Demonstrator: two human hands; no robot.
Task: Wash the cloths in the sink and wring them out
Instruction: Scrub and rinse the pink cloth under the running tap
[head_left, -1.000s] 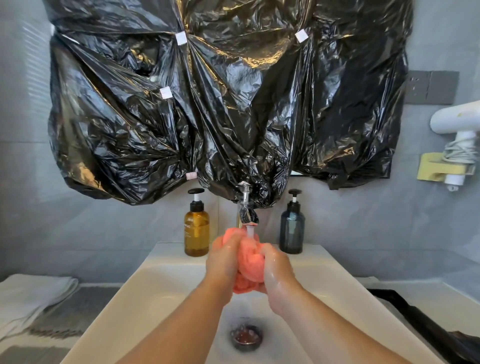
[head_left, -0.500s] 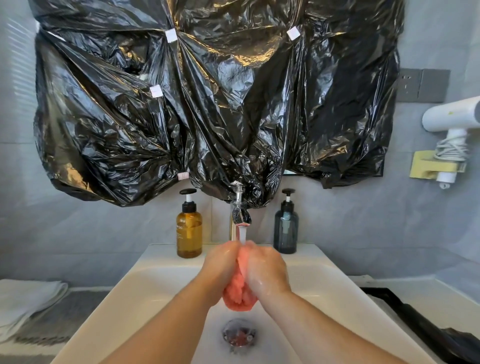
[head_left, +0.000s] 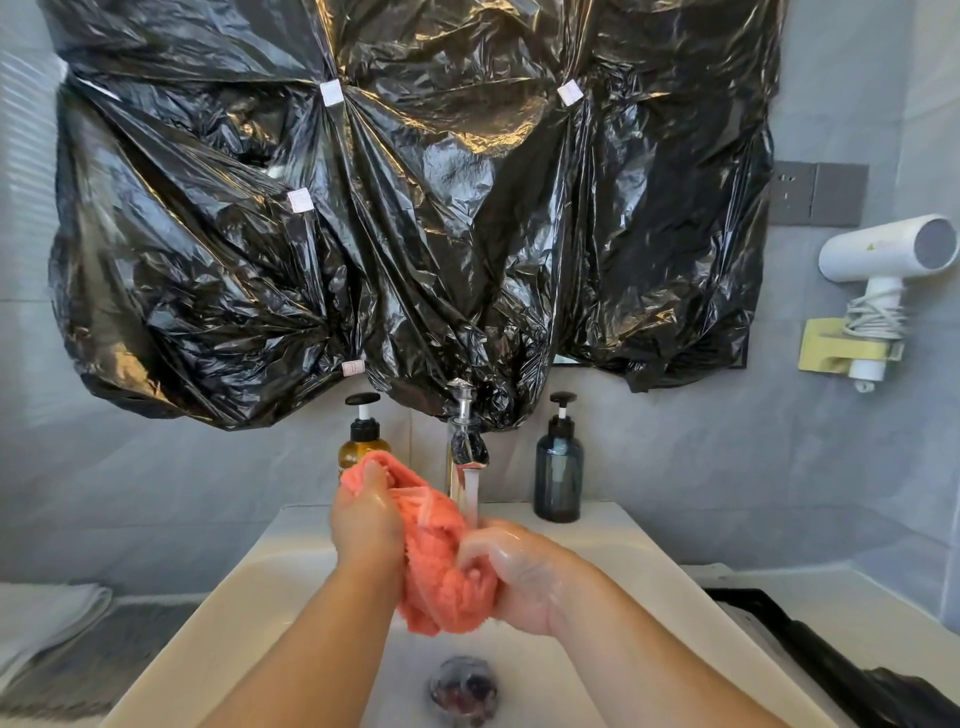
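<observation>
A wet coral-pink cloth hangs bunched over the white sink, just left of the running water from the chrome tap. My left hand grips the cloth's upper end, raised toward the amber bottle. My right hand grips its lower end, lower and to the right, wet, with the water stream falling on it. The cloth's bottom edge hangs above the drain.
An amber pump bottle and a dark blue pump bottle stand at the sink's back edge. Folded white towels lie on the left counter. Black plastic covers the wall above. A white hair dryer hangs right.
My hands, pressed together on the cloth under the tap, have drawn apart: the left rose up and left, the right dropped right, stretching the cloth between them.
</observation>
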